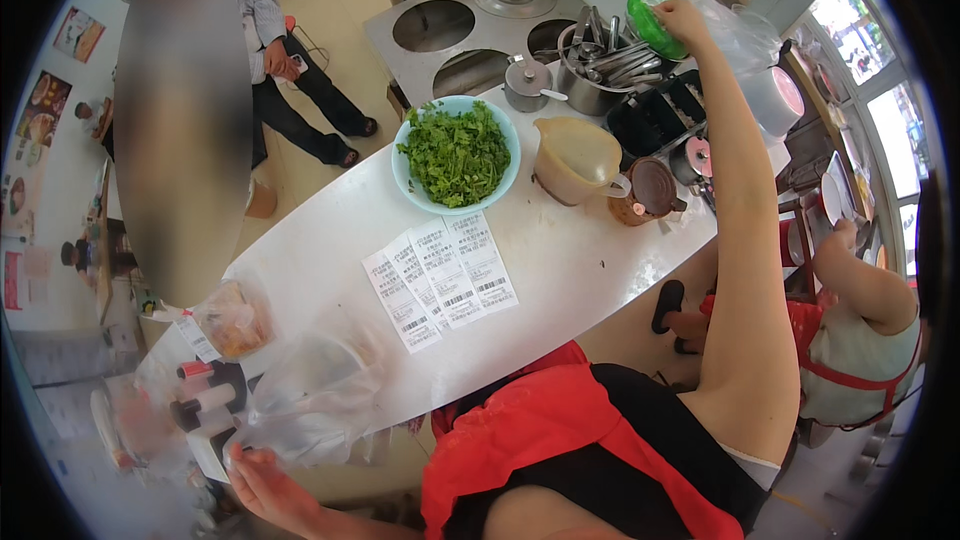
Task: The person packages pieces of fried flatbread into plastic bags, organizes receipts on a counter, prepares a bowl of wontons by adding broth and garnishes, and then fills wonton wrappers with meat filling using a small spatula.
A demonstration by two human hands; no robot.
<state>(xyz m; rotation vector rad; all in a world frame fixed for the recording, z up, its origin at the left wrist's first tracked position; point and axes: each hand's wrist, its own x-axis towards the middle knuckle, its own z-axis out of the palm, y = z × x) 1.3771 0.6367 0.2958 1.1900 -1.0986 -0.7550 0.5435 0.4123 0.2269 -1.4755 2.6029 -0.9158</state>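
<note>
At the lower left, my left hand (262,480) has its fingers on the edge of a clear plastic bag (315,390) that lies over the counter's edge. My right hand (679,21) reaches far out to the upper right, its fingers in a green plastic packet (651,19) beside a metal pot of utensils (592,86). A pale blue bowl of chopped green herbs (456,154) stands on the white counter (555,262). Several printed paper slips (442,277) lie just below it. Right of the bowl are a yellowish plastic jug (576,157) and a brown jar (649,191).
A bagged food container (232,322) sits at the counter's left end. Beyond the counter is a steel stove top (465,30) with round openings. A person in dark trousers (300,97) stands across the counter; a co-worker in a red apron (855,352) is at the right.
</note>
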